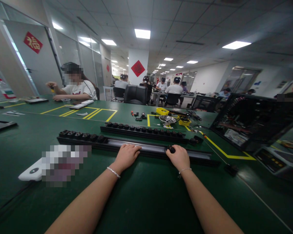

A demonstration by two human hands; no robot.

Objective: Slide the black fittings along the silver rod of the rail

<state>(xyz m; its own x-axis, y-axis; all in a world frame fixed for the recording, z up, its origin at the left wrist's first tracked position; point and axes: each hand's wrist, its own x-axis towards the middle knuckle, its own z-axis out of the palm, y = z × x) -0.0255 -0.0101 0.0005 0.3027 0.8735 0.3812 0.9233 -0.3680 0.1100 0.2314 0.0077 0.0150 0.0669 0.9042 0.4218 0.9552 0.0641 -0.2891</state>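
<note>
Across the green table in front of me lies a long black rail [148, 147] with a pale, shiny channel. Small black modules [78, 135], like sockets, sit in a row along its left part. My left hand [127, 156] is closed over the near edge of the rail around its middle, fingers on the channel. Farther right, my right hand [180, 158] grips a small rounded black module [171, 149] at the channel; its underside is hidden. Behind this rail lies a second black rail [146, 131], filled with similar modules.
A metal bowl [167, 120] and a yellow bin [162, 111] stand behind the rails. At right are a large open black case [244, 122] and a boxy device [280, 161]. A white device [36, 167] lies at left. Another person [78, 84] sits across the table.
</note>
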